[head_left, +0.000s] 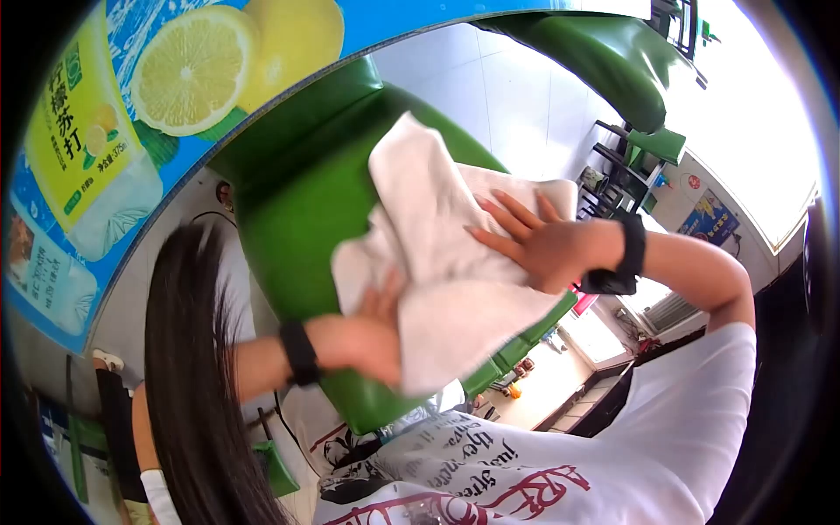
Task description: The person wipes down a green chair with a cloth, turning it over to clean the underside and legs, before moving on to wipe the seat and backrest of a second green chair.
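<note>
A white cloth is spread over the padded green seat in the middle of the view. My right hand lies flat on the cloth with its fingers apart, pressing it against the green padding. At the cloth's lower edge my left hand has its fingers tucked around the fabric. Both wrists carry a black band. My white printed T-shirt fills the lower right, and long dark hair hangs at the left.
A blue panel with a lemon drink advert runs along the upper left. A second green seat sits at the top right over a white tiled floor. Dark chairs and a bright window lie further right.
</note>
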`<state>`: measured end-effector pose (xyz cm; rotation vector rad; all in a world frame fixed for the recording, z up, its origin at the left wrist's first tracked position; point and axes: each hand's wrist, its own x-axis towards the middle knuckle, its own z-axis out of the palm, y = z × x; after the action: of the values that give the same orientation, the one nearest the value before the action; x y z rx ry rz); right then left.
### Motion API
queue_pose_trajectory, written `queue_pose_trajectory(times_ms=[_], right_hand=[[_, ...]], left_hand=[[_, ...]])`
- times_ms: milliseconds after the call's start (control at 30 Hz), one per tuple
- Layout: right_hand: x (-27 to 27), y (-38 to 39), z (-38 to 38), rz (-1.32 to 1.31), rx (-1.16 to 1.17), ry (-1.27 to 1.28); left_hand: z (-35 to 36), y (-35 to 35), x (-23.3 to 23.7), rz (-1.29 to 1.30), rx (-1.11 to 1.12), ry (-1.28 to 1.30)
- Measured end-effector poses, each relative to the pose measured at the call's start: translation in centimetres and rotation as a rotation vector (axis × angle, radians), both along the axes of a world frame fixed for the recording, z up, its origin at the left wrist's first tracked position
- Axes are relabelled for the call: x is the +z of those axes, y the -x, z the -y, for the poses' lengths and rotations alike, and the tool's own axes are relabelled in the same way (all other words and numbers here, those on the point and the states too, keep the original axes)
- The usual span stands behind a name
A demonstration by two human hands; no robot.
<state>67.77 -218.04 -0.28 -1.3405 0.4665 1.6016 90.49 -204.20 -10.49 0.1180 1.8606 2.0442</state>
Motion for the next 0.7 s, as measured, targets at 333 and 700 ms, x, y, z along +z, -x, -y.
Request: queue_pose_trajectory(times_ms=[333,700], right_hand=[[-8.5,0.7,-1.2,0.056,0.032,0.178],[-23.1,0.0,-4.7,0.319,0.252,0.331]], left_hand=[[0.9,0.8,-5.1,0.041,0.187,0.174],[2.9,1.4,-13.3,0.328,0.249,0.105]])
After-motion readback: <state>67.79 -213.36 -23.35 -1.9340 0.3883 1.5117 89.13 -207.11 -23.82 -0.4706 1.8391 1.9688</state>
